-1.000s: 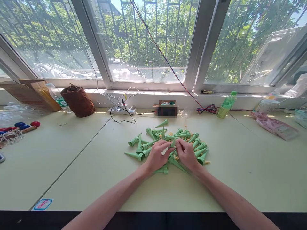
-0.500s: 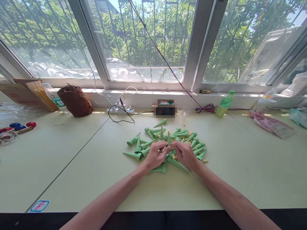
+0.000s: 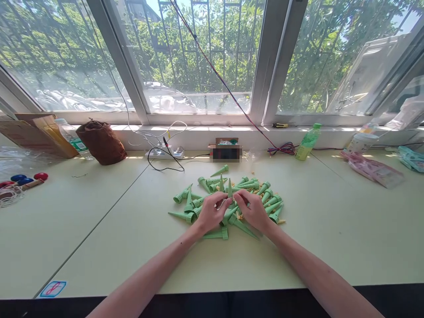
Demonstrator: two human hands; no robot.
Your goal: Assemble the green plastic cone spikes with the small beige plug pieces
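A heap of green plastic cone spikes (image 3: 261, 194) lies in the middle of the pale table (image 3: 99, 229), with small yellowish bits among them. My left hand (image 3: 208, 214) and my right hand (image 3: 253, 211) meet over the heap. Between their pinched fingertips stands one green spike (image 3: 229, 190), tip pointing up. Both hands are closed around its lower end, which the fingers hide.
At the back stand a brown pouch (image 3: 101, 141), a power strip with cables (image 3: 164, 153), a small box (image 3: 225, 150) and a green bottle (image 3: 306, 142). Red and blue balls (image 3: 24, 180) lie far left, pink packets (image 3: 372, 170) far right.
The held spike has turned from slanted to upright between my fingertips. Both hands stayed over the heap; the view drifted slightly.
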